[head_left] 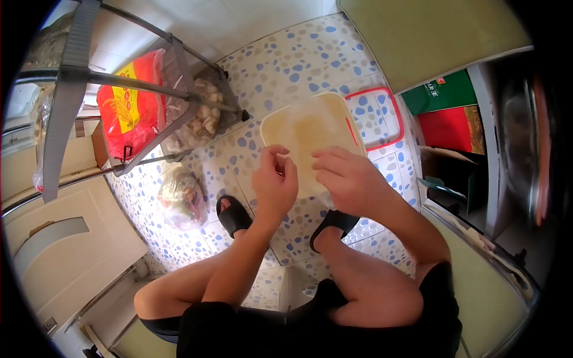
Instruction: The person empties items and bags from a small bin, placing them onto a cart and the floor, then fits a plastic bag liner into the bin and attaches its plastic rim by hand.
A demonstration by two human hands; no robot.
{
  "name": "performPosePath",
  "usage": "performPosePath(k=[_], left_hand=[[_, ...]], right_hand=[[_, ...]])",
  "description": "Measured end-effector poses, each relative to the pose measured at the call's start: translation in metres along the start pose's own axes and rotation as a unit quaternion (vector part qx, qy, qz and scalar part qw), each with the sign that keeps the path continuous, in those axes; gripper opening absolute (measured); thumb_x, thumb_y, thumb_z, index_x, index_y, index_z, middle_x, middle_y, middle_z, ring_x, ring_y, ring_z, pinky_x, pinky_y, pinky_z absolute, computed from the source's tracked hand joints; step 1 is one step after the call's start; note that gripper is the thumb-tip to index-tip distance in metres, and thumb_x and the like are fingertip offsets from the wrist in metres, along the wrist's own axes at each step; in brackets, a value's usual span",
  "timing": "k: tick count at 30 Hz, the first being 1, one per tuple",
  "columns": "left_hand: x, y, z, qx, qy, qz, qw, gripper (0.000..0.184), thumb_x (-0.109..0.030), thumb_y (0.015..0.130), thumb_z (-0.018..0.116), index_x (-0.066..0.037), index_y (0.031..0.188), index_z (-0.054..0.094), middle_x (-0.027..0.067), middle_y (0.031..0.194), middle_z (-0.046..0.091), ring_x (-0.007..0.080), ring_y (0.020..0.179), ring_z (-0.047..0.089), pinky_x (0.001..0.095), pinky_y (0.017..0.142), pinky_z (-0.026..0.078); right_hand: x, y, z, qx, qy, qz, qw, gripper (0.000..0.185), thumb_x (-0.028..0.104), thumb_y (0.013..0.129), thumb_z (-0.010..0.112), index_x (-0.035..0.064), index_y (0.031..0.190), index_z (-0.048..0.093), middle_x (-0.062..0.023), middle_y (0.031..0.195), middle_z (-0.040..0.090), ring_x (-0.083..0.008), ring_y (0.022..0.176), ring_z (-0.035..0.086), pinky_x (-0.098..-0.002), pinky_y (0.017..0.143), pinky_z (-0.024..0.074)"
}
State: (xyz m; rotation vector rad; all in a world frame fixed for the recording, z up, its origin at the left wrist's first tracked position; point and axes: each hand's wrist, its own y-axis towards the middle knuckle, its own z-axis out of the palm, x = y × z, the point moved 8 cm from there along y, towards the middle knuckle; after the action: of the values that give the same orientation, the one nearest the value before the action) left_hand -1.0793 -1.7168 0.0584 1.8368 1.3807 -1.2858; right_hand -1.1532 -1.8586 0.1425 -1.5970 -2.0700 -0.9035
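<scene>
A pale, cream-coloured rectangular container with rounded corners stands on the floor between my feet, its contents blurred and yellowish. Whitish translucent film, perhaps thin plastic, shows over its far part. Above the near left of the container is my left hand, its fingers curled in toward the thumb. My right hand hovers over the right side, fingers bent and drawn together. The two hands are a short gap apart. Whatever they pinch, if anything, is too thin or hidden to make out. A clear lid with a red rim lies beyond the container.
At left, a grey rack holds a red and yellow package and a bag of garlic-like bulbs. A tied plastic bag sits on the floor below. An open cabinet with green and red boxes stands right.
</scene>
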Motion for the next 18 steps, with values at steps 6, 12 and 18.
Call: performPosePath(k=[6,12,18], left_hand=[[-0.002,-0.010,0.009,-0.017,-0.059,0.013,0.998,0.014,-0.008,0.098,0.058,-0.004,0.111,0.058,0.0013,0.070,0.057,0.0063,0.064,0.054,0.0228,0.059,0.045],[0.009,-0.025,0.014,-0.025,-0.186,0.012,0.982,0.013,-0.017,0.104,0.056,-0.005,0.109,0.057,-0.0008,0.066,0.052,0.0059,0.059,0.049,0.0222,0.053,0.041],[0.042,-0.005,-0.020,-0.083,-0.320,-0.117,0.937,0.019,-0.026,0.106,0.053,-0.008,0.110,0.050,-0.0036,0.063,0.045,0.0049,0.050,0.040,0.0226,0.044,0.033]], right_hand=[[-0.082,0.008,0.113,0.324,-0.105,0.156,0.927,0.020,0.003,0.084,0.059,0.0011,0.101,0.069,-0.0190,0.112,0.069,-0.0363,0.101,0.067,-0.0428,0.080,0.0543],[-0.126,0.015,0.197,0.415,0.019,0.256,0.873,0.020,0.006,0.086,0.058,0.0024,0.102,0.069,-0.0188,0.110,0.069,-0.0365,0.100,0.066,-0.0435,0.081,0.0536],[-0.131,0.023,0.226,0.465,0.076,0.251,0.846,0.020,0.010,0.087,0.058,0.0036,0.103,0.070,-0.0185,0.108,0.070,-0.0367,0.099,0.066,-0.0442,0.082,0.0530]])
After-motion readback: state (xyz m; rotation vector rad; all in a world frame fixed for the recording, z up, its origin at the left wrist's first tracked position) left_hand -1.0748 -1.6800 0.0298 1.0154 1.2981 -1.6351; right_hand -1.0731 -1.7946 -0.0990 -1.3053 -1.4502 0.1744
